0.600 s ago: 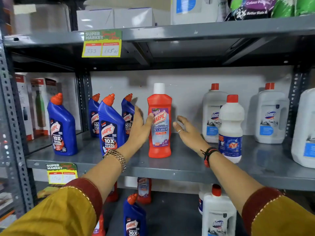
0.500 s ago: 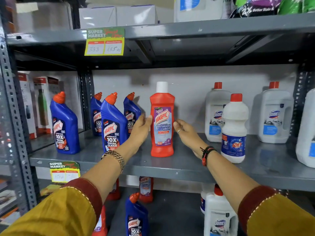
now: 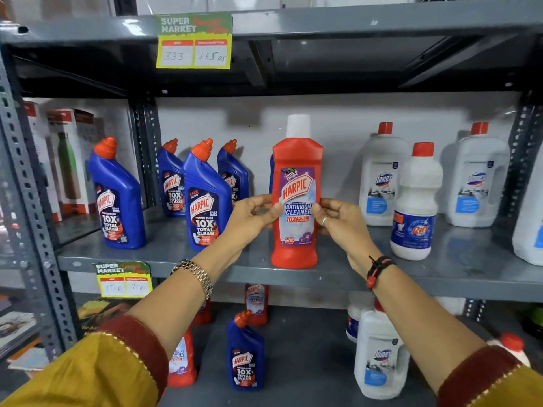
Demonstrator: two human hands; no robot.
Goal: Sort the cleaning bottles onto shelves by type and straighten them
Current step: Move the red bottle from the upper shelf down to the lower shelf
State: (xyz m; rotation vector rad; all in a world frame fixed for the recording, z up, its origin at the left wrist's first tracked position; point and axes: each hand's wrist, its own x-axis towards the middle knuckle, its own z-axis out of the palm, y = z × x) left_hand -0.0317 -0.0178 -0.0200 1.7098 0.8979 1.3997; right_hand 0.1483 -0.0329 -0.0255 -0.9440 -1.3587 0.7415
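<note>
- The red Harpic bathroom cleaner bottle [image 3: 295, 201] stands upright at the centre of the frame, on the front part of the grey middle shelf [image 3: 338, 270], label facing the camera, white cap on top.
- The left hand [image 3: 252, 217] closes on the bottle's left side, thumb across the edge of the label.
- The right hand [image 3: 338, 221] closes on the bottle's right side at the same height, thumb on the label's edge; a ring shows on one finger.
- Both grips together hold the one bottle between them.
- Left of centre, four blue Harpic toilet cleaner bottles [image 3: 205, 198] with orange angled caps stand on the same shelf, one well apart at the far left.
- Right of centre stand two white Domex bottles [image 3: 382, 177] at the back and a white Rin bottle [image 3: 417, 204] in front between them.
- On the lower shelf [image 3: 308, 362], in the bottom half of the frame, are more red, blue and white bottles.
- A yellow price tag [image 3: 194, 41] hangs from the top shelf at upper left.
</note>
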